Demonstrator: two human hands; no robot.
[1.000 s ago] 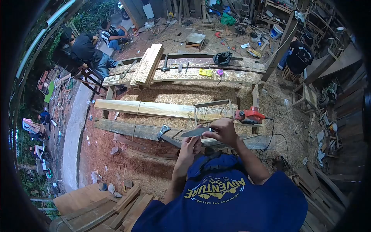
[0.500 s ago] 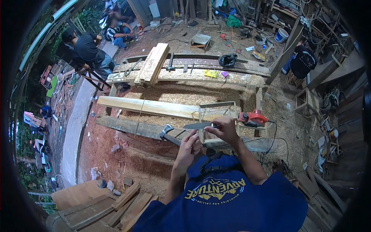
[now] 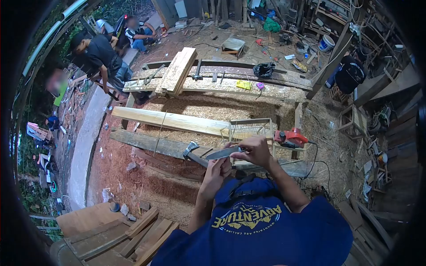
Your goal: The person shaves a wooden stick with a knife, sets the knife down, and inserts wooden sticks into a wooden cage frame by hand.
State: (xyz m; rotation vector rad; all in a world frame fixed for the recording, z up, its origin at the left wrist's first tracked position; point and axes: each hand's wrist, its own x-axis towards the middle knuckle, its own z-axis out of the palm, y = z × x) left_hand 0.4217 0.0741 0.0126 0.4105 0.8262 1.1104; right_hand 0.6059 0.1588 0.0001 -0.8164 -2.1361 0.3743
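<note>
My right hand (image 3: 256, 150) is closed around the handle end of a knife (image 3: 223, 154), whose broad grey blade points left. Below the blade is my left hand (image 3: 215, 174), its fingers curled up close against the metal; whether they pinch anything small is hidden. Just left of that hand, a tool with a metal head and dark handle (image 3: 191, 147) lies across a weathered plank (image 3: 146, 141). Beyond the knife, a small slatted wooden frame (image 3: 250, 120) rests by a long pale board (image 3: 168, 120).
A red power planer (image 3: 290, 138) with a black cord sits on the right of the bench. Stacked boards (image 3: 178, 71), a yellow item (image 3: 243, 84) and a black bag (image 3: 264, 69) lie on the far bench. Wood shavings cover the ground. Several people sit or stand around.
The knife's blade has tilted and come lower over my left hand, showing more of its flat side. At the far left, a person in black has lowered an arm.
</note>
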